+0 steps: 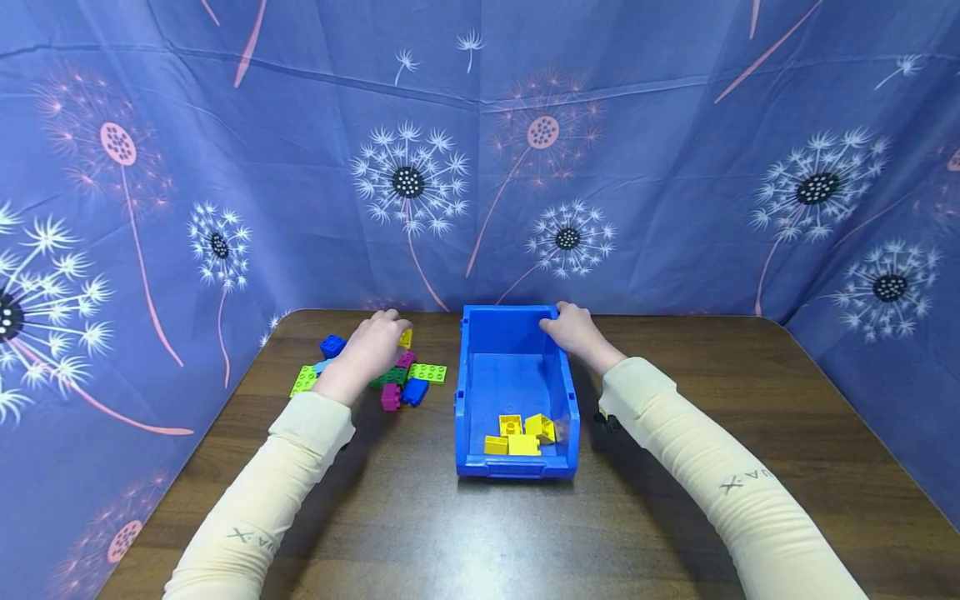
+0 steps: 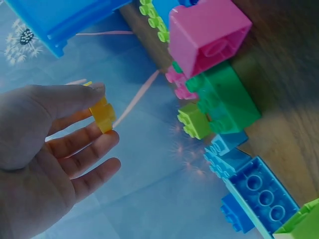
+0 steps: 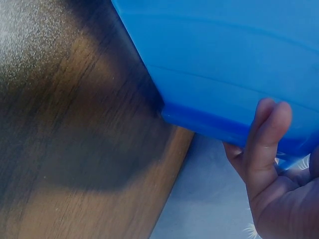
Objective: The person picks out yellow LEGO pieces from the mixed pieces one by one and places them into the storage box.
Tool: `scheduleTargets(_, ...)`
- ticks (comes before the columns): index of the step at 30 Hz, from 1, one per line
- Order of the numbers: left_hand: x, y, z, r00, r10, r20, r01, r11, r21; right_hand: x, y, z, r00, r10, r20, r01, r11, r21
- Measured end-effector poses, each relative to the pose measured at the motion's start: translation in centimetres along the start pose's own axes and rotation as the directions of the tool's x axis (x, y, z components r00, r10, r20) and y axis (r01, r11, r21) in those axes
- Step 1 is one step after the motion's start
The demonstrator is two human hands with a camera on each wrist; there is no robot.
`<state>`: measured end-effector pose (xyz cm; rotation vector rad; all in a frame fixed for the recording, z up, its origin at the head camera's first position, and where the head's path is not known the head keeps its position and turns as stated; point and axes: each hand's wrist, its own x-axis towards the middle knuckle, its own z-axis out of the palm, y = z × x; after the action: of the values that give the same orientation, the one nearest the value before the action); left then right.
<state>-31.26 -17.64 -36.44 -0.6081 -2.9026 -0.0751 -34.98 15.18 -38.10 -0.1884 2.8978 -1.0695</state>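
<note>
Between the left hand's (image 2: 45, 149) thumb and fingertips (image 2: 102, 142), a yellow brick (image 2: 103, 115) sits lightly pinched; it could slip. The right hand (image 1: 573, 329) grips the blue bin's (image 1: 468, 392) far rim.

Bare table (image 1: 420, 517) between brick pile (image 1: 397, 379) and bin (image 1: 516, 392)

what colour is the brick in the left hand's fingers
Yellow. The left hand pinches a small yellow brick; the left wrist view shows it best.

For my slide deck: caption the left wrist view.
Left hand pinches a yellow brick beside a heap of coloured bricks on the wooden table.
</note>
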Motion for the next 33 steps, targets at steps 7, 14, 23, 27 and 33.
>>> scheduleTargets(7,-0.1,1.1,-1.1,0.999,0.031,-0.029,-0.030,0.999,0.011,0.1,0.0,0.0,1.000,0.006,-0.001,-0.006,1.000,0.000)
scheduleTargets(14,-0.1,2.1,-2.0,0.998,0.046,-0.034,-0.046,0.999,0.010,0.1,0.0,0.0,1.000,0.010,0.002,-0.010,1.000,0.005)
scheduleTargets(23,-0.1,3.3,-2.9,0.997,0.072,-0.031,-0.072,0.997,-0.005,0.1,-0.1,0.0,1.000,0.006,-0.005,-0.006,1.000,-0.004)
scheduleTargets(27,-0.1,3.9,-3.2,0.996,0.082,-0.030,-0.082,0.996,-0.017,0.1,-0.1,0.0,1.000,0.007,-0.003,-0.007,1.000,0.002)
scheduleTargets(33,-0.3,4.7,-3.7,0.995,0.087,-0.041,-0.089,0.995,-0.040,-0.1,-0.2,-0.1,1.000,0.006,0.001,-0.006,1.000,0.009)
